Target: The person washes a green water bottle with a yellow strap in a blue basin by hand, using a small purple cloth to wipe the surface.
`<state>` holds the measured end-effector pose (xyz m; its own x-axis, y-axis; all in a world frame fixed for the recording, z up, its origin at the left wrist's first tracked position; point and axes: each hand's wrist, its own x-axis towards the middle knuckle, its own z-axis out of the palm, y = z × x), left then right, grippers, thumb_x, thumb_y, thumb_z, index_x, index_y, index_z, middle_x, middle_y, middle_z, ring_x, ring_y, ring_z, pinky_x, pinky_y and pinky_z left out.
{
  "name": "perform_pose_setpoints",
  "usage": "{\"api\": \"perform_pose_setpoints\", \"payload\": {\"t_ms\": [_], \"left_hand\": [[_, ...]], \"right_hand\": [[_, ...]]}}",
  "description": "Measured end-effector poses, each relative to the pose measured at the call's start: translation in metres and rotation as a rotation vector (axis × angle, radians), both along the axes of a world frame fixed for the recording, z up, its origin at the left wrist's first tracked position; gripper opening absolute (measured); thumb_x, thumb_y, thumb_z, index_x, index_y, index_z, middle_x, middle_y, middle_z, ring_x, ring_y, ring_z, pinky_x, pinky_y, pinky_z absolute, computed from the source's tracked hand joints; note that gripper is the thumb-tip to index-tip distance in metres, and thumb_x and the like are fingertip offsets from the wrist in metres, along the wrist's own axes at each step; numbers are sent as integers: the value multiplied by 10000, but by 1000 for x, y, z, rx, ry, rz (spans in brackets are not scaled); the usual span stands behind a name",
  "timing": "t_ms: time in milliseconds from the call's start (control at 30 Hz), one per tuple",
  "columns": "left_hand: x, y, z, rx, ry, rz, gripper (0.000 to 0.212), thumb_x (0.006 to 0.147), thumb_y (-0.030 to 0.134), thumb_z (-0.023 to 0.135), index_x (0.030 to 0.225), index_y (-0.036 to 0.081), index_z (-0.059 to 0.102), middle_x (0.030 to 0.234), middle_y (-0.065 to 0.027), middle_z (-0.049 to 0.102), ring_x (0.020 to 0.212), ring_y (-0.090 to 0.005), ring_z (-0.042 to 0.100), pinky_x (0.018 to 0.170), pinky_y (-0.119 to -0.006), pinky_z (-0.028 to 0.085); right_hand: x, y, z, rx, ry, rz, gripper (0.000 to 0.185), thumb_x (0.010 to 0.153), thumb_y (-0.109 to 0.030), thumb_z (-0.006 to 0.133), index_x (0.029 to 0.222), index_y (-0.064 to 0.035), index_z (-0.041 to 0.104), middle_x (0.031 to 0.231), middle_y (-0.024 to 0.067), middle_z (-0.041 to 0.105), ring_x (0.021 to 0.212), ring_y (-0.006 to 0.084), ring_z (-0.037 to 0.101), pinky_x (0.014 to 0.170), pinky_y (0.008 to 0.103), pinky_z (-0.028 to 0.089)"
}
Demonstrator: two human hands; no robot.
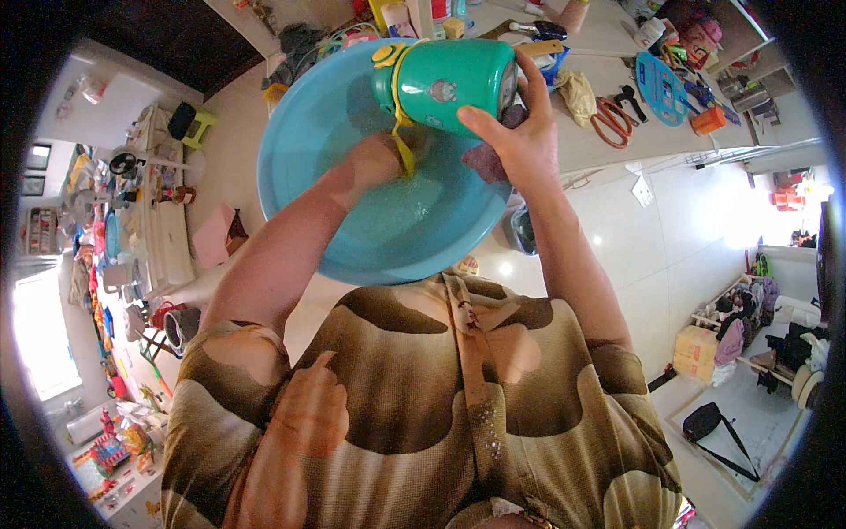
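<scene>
My right hand [529, 135] grips the base end of a green flask [446, 86], which lies sideways above a blue plastic basin [291, 218]. A yellow band with a loose strap [404, 155] circles the flask's narrower left end, and small stickers mark its side. Below my right palm, a purple cloth [486, 163] hangs near the basin's right rim. My left hand [380, 162] reaches into the basin under the flask, beside the dangling strap. It is blurred and its fingers are partly hidden. Shallow water with some bubbles shows in the basin.
Behind the basin runs a counter [601, 155] holding orange-handled scissors [613, 122], a crumpled pale yellow cloth or glove [577, 96] and a blue oval board [661, 89]. A green stool [198, 125] stands at left. On the right lies a black bag [702, 422].
</scene>
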<state>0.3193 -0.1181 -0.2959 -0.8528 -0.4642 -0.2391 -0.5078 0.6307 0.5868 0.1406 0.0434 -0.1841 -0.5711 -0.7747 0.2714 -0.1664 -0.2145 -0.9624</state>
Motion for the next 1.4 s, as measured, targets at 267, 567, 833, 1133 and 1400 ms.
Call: {"api": "perform_pose_setpoints", "payload": {"t_ms": [267, 567, 833, 1133, 1400], "left_hand": [[30, -23, 22, 88, 336, 198, 364, 869, 269, 623, 1168, 63, 594, 1111, -91, 633, 1042, -238, 605, 892, -396, 503], [19, 0, 70, 1256, 1406, 881, 322, 818, 141, 474, 1114, 62, 570, 1130, -119, 617, 1104, -311, 560, 962, -487, 434], [15, 7, 84, 248, 967, 684, 217, 773, 121, 569, 986, 78, 554, 907, -136, 576, 857, -320, 585, 762, -438, 507], [14, 2, 86, 1111, 1432, 1139, 209, 813, 168, 522, 986, 66, 579, 873, -98, 567, 805, -265, 558, 689, -387, 464], [32, -5, 92, 1373, 1636, 1034, 248, 819, 284, 542, 966, 87, 568, 1032, -117, 622, 985, -307, 586, 780, -448, 470]], "right_hand": [[2, 1, 7, 1, -88, 17, 1002, 630, -294, 872, 1430, -36, 326, 1253, 160, 555, 1120, 241, 569, 960, 353, 465], [8, 2, 14, -18, -194, 65, 904, 681, -66, 797, 1441, -77, 309, 1306, 134, 469, 1166, 255, 517, 977, 370, 454], [-5, 4, 3, -85, -148, 61, 919, 664, -71, 785, 1447, -50, 303, 1345, 146, 449, 1226, 266, 459, 1032, 383, 391], [3, 5, 19, -88, -201, 141, 922, 662, -71, 797, 1440, -28, 305, 1341, 171, 453, 1217, 262, 469, 1015, 369, 406], [-7, 5, 5, -87, -76, 111, 920, 670, -78, 795, 1449, -54, 307, 1341, 167, 457, 1216, 270, 470, 1024, 373, 395]]}}
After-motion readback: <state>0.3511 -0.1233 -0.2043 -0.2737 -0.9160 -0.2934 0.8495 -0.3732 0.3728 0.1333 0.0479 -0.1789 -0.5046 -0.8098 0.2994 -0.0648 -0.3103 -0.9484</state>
